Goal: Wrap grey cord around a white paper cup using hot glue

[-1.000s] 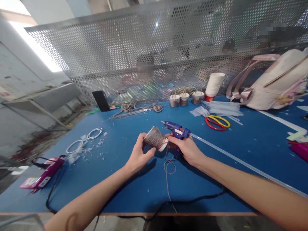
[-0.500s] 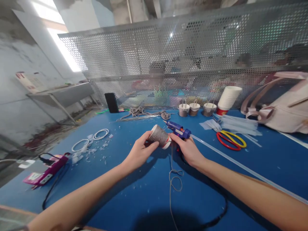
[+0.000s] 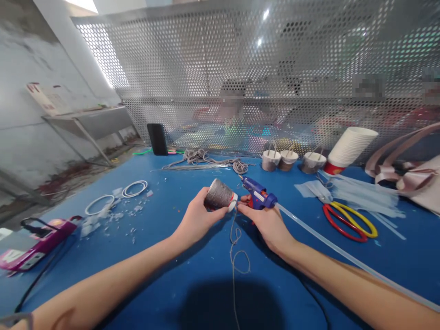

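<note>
Tilted on its side, a paper cup [image 3: 219, 194] wrapped in grey cord is held by my left hand [image 3: 199, 214], thumb along its near side. My right hand [image 3: 266, 221] grips a blue hot glue gun [image 3: 258, 192], its nozzle pointing up and left, away from the cup. A long clear glue stick [image 3: 319, 234] runs out of the gun's back toward the lower right. The right thumb and fingertips also meet near the cup's red-and-white end, where the loose grey cord [image 3: 234, 256] hangs down onto the table.
Scissors [image 3: 347, 222] with red and yellow handles lie right, near clear plastic strips [image 3: 367, 192]. Behind stand several cord-wrapped cups [image 3: 271, 161] and stacked paper cups [image 3: 352, 149]. A cord bundle [image 3: 197, 156], phone [image 3: 157, 139], white rings [image 3: 134, 188] and a purple power strip [image 3: 41, 243] sit left.
The cup has turned closer to level, and its red-and-white end now faces my right fingers. The glue gun has shifted slightly right and down. The whole view has shifted too.
</note>
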{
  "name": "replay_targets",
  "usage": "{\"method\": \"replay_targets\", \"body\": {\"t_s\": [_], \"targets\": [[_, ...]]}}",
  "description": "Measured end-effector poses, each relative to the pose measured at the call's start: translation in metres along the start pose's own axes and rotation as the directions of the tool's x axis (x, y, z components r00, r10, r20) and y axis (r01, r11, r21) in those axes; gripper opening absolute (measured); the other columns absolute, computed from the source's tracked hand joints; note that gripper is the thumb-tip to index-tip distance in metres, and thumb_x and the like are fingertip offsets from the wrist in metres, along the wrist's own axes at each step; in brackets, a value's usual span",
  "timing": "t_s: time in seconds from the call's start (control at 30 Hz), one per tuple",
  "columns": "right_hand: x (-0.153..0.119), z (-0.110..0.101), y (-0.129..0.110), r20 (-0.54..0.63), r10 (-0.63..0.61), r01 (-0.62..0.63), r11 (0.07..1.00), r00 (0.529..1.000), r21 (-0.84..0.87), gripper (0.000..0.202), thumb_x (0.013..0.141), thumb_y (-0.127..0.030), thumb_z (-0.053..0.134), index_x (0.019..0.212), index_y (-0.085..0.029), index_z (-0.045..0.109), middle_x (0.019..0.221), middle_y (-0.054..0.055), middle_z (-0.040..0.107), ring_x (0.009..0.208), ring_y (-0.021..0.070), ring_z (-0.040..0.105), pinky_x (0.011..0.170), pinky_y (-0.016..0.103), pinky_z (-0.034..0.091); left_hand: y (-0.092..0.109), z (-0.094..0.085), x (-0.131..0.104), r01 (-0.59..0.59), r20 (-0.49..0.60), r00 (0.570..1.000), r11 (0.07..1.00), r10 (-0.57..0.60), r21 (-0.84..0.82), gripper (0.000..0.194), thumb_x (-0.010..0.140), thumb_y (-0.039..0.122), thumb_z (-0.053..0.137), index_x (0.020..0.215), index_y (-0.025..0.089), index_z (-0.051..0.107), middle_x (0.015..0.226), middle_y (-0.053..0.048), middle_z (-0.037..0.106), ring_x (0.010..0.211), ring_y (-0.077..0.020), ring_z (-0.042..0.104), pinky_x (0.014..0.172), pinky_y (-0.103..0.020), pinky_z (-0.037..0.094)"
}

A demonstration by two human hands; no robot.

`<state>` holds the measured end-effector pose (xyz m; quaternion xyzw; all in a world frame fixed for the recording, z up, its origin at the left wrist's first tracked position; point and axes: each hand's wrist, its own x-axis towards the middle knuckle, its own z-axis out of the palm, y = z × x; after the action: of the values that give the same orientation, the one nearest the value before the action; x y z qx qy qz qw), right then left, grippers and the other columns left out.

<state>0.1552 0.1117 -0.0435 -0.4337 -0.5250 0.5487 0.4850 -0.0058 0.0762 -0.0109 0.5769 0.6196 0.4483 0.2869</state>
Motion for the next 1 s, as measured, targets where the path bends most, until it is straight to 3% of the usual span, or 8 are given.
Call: {"method": "replay_targets", "body": {"t_s": [0.13, 0.3, 0.53, 0.7, 0.83, 0.93, 1.0], "targets": [[0.003, 0.008, 0.003, -0.054, 0.089, -0.081, 0.988, 0.995, 0.134, 0.021, 0.059, -0.028, 0.075, 0.074, -0.019, 0.063, 0.067, -0.003, 0.063, 0.064, 0.0140, 0.056, 0.062, 0.027, 0.044, -0.006, 0.004, 0.001, 0.009, -0.016, 1.000, 1.000, -0.009, 0.015, 0.031, 0.067, 0.035, 0.072, 0.088, 0.018, 0.057, 0.079, 0.001, 0.065, 0.071, -0.0144, 0.059, 0.065, -0.025, 0.046], [-0.003, 0.007, -0.002, -0.042, 0.113, -0.105, 0.981, 0.993, 0.166, 0.021, 0.061, -0.027, 0.074, 0.075, -0.020, 0.061, 0.068, -0.003, 0.061, 0.065, 0.0137, 0.057, 0.062, 0.026, 0.044, -0.014, 0.004, 0.003, 0.040, -0.041, 0.998, 0.999, -0.038, 0.032, 0.029, 0.066, 0.034, 0.071, 0.084, 0.017, 0.057, 0.073, 0.003, 0.061, 0.066, -0.0135, 0.055, 0.061, -0.025, 0.043], [-0.033, 0.007, -0.019, 0.096, 0.004, 0.008, 0.992, 0.995, -0.126, 0.021, 0.069, -0.038, 0.066, 0.080, -0.022, 0.058, 0.077, 0.001, 0.067, 0.069, 0.0173, 0.065, 0.067, 0.029, 0.052, -0.017, 0.003, 0.004, 0.072, -0.030, 0.997, 0.995, -0.075, -0.069, 0.030, 0.064, 0.036, 0.072, 0.081, 0.017, 0.055, 0.070, 0.003, 0.059, 0.065, -0.0129, 0.054, 0.060, -0.024, 0.043], [-0.050, -0.018, -0.028, 0.264, -0.115, 0.204, 0.919, 0.958, -0.339, 0.016, 0.080, -0.037, 0.060, 0.088, -0.023, 0.063, 0.085, 0.003, 0.071, 0.074, 0.0180, 0.068, 0.064, 0.027, 0.053, -0.027, -0.008, 0.006, 0.049, -0.030, 0.998, 0.997, -0.051, -0.064, 0.031, 0.066, 0.035, 0.072, 0.086, 0.016, 0.058, 0.078, -0.001, 0.064, 0.072, -0.0160, 0.059, 0.068, -0.029, 0.047], [-0.043, -0.038, -0.030, 0.178, -0.104, 0.178, 0.863, 0.979, -0.473, 0.020, 0.081, -0.043, 0.060, 0.085, -0.024, 0.062, 0.073, 0.001, 0.069, 0.063, 0.0184, 0.065, 0.059, 0.028, 0.052, -0.035, -0.015, 0.004, 0.004, -0.043, 0.999, 0.998, -0.001, 0.066, 0.030, 0.068, 0.036, 0.071, 0.086, 0.016, 0.058, 0.078, -0.001, 0.064, 0.072, -0.0168, 0.058, 0.068, -0.031, 0.046], [-0.035, -0.041, -0.026, 0.140, -0.058, 0.124, 0.843, 0.988, -0.523, 0.027, 0.080, -0.050, 0.059, 0.078, -0.024, 0.059, 0.050, -0.004, 0.053, 0.051, 0.0167, 0.057, 0.053, 0.027, 0.046, -0.036, -0.014, 0.003, -0.022, -0.041, 0.999, 0.994, 0.027, 0.111, 0.028, 0.069, 0.036, 0.070, 0.085, 0.017, 0.057, 0.077, -0.001, 0.063, 0.072, -0.0163, 0.057, 0.068, -0.030, 0.045], [-0.032, -0.041, -0.022, 0.167, -0.037, 0.121, 0.840, 0.985, -0.529, 0.030, 0.081, -0.052, 0.058, 0.076, -0.023, 0.058, 0.048, -0.006, 0.046, 0.047, 0.0141, 0.050, 0.050, 0.026, 0.043, -0.035, -0.012, 0.002, -0.037, -0.036, 0.998, 0.992, 0.042, 0.121, 0.028, 0.070, 0.036, 0.070, 0.086, 0.017, 0.057, 0.078, -0.002, 0.063, 0.073, -0.0163, 0.056, 0.068, -0.030, 0.044]]}}
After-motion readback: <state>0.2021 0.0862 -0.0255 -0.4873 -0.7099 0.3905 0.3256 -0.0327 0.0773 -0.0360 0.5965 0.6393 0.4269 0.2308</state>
